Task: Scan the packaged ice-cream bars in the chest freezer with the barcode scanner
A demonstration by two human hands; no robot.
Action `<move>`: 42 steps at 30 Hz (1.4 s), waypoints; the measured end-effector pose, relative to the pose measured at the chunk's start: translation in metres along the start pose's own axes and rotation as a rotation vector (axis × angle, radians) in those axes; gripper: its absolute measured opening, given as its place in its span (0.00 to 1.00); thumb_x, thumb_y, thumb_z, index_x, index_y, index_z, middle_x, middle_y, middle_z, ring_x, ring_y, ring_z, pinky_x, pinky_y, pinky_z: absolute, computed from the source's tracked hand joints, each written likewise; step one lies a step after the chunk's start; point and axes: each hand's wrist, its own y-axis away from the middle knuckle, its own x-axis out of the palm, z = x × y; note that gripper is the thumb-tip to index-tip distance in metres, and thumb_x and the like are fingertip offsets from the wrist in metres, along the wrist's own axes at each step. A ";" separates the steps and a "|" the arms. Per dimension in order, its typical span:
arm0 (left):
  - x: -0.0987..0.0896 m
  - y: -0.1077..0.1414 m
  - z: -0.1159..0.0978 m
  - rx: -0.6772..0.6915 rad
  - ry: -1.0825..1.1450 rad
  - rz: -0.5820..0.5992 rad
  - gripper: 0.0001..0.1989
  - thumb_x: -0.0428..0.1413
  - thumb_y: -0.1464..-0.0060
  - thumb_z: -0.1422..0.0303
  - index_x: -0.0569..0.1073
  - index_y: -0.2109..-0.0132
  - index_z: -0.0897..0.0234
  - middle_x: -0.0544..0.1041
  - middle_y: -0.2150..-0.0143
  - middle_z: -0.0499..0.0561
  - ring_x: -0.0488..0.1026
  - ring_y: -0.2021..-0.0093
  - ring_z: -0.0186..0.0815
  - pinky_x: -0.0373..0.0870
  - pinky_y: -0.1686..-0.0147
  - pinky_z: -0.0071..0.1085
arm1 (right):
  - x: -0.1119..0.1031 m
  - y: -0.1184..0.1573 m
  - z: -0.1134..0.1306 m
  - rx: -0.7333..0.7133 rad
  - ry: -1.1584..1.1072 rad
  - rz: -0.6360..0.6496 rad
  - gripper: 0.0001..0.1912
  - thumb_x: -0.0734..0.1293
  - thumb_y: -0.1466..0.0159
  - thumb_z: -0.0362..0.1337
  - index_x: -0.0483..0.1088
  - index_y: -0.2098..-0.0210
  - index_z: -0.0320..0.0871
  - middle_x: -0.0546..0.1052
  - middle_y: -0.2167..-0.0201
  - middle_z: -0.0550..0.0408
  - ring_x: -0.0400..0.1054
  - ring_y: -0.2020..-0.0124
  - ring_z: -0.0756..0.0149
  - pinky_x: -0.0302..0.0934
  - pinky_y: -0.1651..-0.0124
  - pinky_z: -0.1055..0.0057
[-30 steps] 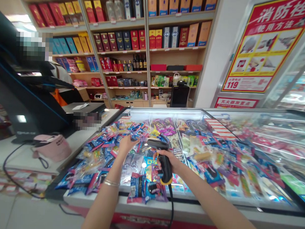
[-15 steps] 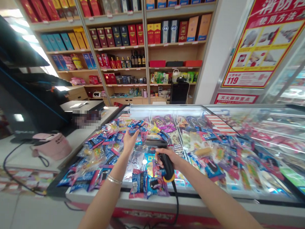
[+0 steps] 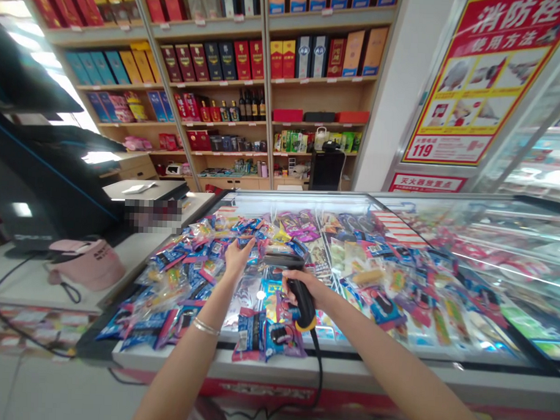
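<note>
Wrapping the right grip [image 3: 300,288] narrow around a barcode scanner [image 3: 300,304], its head tilted far over the snack packets [image 3: 199,274] spread across the glass freezer lid [image 3: 349,203]; cable [image 3: 320,374] dropping over the near edge, clear of the pile. Left grip [image 3: 236,259] wide and empty, just above the packets, beside the scanner's head.

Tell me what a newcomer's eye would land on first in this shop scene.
A glass-topped freezer heaped with bright blue and pink packets fills the lower middle of the view. Above it at the right hangs a red-and-yellow fire hydrant instruction poster. At the centre, the right hand grips a black corded barcode scanner, while the left hand reaches over the packets.
</note>
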 end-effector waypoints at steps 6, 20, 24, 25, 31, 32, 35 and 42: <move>-0.002 -0.004 0.004 0.017 0.031 -0.029 0.22 0.58 0.58 0.53 0.78 0.61 0.66 0.76 0.74 0.49 0.71 0.71 0.35 0.65 0.69 0.28 | 0.001 0.001 0.002 0.015 -0.010 0.050 0.13 0.68 0.47 0.44 0.68 0.73 0.39 0.71 0.85 0.58 0.58 0.88 0.74 0.53 0.84 0.76; 0.011 0.045 -0.089 0.386 0.298 0.256 0.13 0.55 0.49 0.60 0.75 0.61 0.64 0.77 0.59 0.52 0.72 0.54 0.38 0.64 0.51 0.33 | -0.047 0.115 0.078 -0.368 -0.042 -0.220 0.11 0.66 0.46 0.43 0.70 0.69 0.40 0.66 0.85 0.59 0.57 0.85 0.73 0.54 0.83 0.75; 0.062 0.103 -0.136 0.508 0.214 0.393 0.07 0.53 0.45 0.64 0.72 0.62 0.62 0.76 0.59 0.52 0.71 0.54 0.37 0.63 0.50 0.34 | -0.093 0.176 0.077 -0.445 -0.074 -0.465 0.12 0.65 0.45 0.42 0.70 0.66 0.41 0.66 0.86 0.60 0.56 0.86 0.72 0.52 0.84 0.75; 0.077 0.119 -0.144 0.541 0.189 0.390 0.07 0.52 0.45 0.66 0.72 0.62 0.62 0.75 0.59 0.52 0.71 0.54 0.37 0.63 0.51 0.34 | -0.103 0.189 0.074 -0.466 -0.087 -0.511 0.12 0.65 0.46 0.41 0.71 0.65 0.41 0.66 0.85 0.59 0.56 0.86 0.72 0.52 0.85 0.75; 0.148 0.193 -0.153 0.611 -0.113 0.366 0.10 0.47 0.40 0.67 0.73 0.57 0.60 0.70 0.49 0.55 0.67 0.50 0.40 0.65 0.53 0.35 | -0.149 0.247 0.055 -0.483 -0.206 -0.639 0.13 0.66 0.47 0.42 0.71 0.66 0.40 0.64 0.86 0.61 0.57 0.86 0.73 0.55 0.84 0.76; 0.156 0.198 -0.151 0.625 -0.196 0.360 0.11 0.47 0.40 0.67 0.73 0.57 0.60 0.70 0.47 0.55 0.66 0.49 0.41 0.65 0.53 0.36 | -0.155 0.252 0.053 -0.468 -0.233 -0.641 0.13 0.66 0.46 0.43 0.71 0.66 0.40 0.63 0.86 0.61 0.57 0.86 0.73 0.56 0.83 0.76; 0.174 0.205 -0.143 0.675 -0.386 0.370 0.14 0.47 0.41 0.62 0.73 0.53 0.59 0.66 0.43 0.56 0.63 0.46 0.45 0.64 0.51 0.40 | -0.169 0.260 0.048 -0.463 -0.322 -0.688 0.12 0.65 0.45 0.41 0.71 0.64 0.41 0.64 0.85 0.62 0.59 0.85 0.73 0.60 0.81 0.75; 0.189 0.214 -0.141 0.748 -0.517 0.427 0.20 0.44 0.41 0.55 0.71 0.48 0.55 0.60 0.37 0.54 0.55 0.38 0.50 0.53 0.43 0.53 | -0.181 0.254 0.044 -0.402 -0.418 -0.723 0.09 0.65 0.43 0.39 0.70 0.65 0.40 0.67 0.83 0.59 0.61 0.84 0.73 0.61 0.81 0.76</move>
